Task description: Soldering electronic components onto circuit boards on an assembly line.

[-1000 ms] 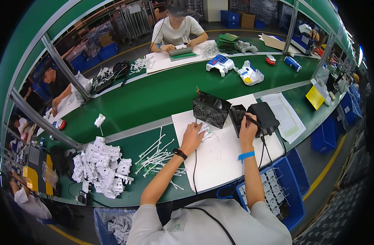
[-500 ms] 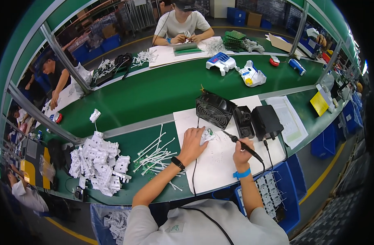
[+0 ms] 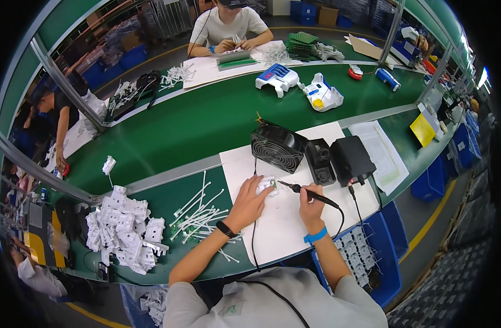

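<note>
My left hand (image 3: 247, 201) rests on the white work sheet (image 3: 283, 235), its fingers closed on a small white plastic housing (image 3: 267, 183). In my right hand (image 3: 311, 208) is a soldering iron (image 3: 297, 188), gripped like a pen. Its tip points left at the housing, close to its right side; whether they touch I cannot tell. Just beyond the housing stands a black fan (image 3: 276, 150) with a round wire guard. Left of my left forearm lie white cables with small green boards (image 3: 198, 218), and further left is a heap of white plastic housings (image 3: 124, 229).
A black iron stand (image 3: 320, 164) and a black power unit (image 3: 351, 159) stand right of the fan, beside paper sheets (image 3: 379, 156). Below the bench edge is a blue bin (image 3: 390, 262) with rows of white parts. Across the green belt (image 3: 190, 123) sits a co-worker (image 3: 228, 27).
The whole view has shifted slightly, so the scene sits further left. The iron's tip has come nearer to the white housing, which more of my left fingers' spread now leaves visible.
</note>
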Demonstrator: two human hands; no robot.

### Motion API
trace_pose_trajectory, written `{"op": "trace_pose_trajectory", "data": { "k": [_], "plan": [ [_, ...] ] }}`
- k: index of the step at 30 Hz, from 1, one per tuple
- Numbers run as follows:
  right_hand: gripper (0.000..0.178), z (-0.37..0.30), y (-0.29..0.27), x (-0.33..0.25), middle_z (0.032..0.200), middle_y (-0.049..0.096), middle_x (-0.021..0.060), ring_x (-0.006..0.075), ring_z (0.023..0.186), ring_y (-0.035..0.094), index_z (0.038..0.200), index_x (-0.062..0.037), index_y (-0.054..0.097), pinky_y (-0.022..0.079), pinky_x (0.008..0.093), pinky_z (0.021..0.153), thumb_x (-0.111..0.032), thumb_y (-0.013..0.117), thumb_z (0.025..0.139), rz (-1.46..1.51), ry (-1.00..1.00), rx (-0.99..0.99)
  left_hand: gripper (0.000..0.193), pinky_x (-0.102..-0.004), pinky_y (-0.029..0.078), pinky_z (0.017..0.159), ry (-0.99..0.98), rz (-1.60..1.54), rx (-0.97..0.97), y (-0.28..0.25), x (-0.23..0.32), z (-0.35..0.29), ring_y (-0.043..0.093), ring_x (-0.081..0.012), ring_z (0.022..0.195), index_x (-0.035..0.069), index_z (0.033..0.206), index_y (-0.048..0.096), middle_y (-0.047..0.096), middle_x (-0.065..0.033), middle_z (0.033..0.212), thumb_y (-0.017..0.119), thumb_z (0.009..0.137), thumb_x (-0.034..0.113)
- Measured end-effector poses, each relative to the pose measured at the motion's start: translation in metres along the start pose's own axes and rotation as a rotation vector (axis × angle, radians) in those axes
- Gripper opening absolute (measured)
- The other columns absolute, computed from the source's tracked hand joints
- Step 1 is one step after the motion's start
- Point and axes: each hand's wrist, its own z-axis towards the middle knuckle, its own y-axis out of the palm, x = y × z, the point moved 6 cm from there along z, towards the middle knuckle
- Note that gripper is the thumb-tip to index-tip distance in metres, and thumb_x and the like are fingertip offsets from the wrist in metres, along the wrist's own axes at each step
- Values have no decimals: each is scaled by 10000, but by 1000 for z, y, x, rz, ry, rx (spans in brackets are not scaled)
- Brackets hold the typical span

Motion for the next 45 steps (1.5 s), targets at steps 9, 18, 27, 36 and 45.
{"op": "trace_pose_trajectory", "data": {
  "k": [9, 18, 27, 36, 45],
  "plan": [
    [112, 4, 8, 1, 750, 521, 24, 87, 633, 452, 991, -27, 564, 369, 245, 552, -24, 671, 957, 15, 56, -25, 435, -478, 413, 1115, 4, -79, -24, -5, -8, 9, 448, -425, 1317, 128, 1266, 636, 512, -221, 1374, 673, 836, 70],
    [87, 5, 10, 3, 799, 553, 30, 83, 690, 480, 977, -12, 573, 397, 240, 607, -20, 660, 969, 100, 115, 24, 430, -461, 429, 1100, 3, -116, -37, -4, -12, 8, 462, -415, 1303, 133, 1266, 637, 523, -205, 1364, 685, 844, 69],
    [111, 15, 3, 20, 757, 539, 6, 63, 694, 492, 962, -4, 569, 400, 232, 615, -79, 631, 1014, 123, 334, 48, 460, -470, 402, 1131, -1, -85, -46, 1, -13, 6, 426, -413, 1333, 90, 1316, 580, 482, -214, 1397, 667, 867, 41],
    [122, 5, -4, 27, 794, 547, -5, 37, 706, 467, 938, -34, 555, 377, 216, 615, -91, 624, 1020, 189, 316, 166, 550, -486, 366, 1158, 16, -70, -46, -1, -9, 8, 430, -425, 1336, 78, 1411, 528, 484, -220, 1382, 655, 877, 43],
    [111, 7, 2, 26, 780, 546, -18, 30, 671, 461, 945, -31, 562, 373, 217, 592, -85, 626, 1018, 178, 315, 98, 544, -516, 322, 1198, 21, -58, -55, 3, -12, 6, 441, -421, 1341, 86, 1419, 535, 489, -220, 1393, 652, 888, 63]
  ]
}}
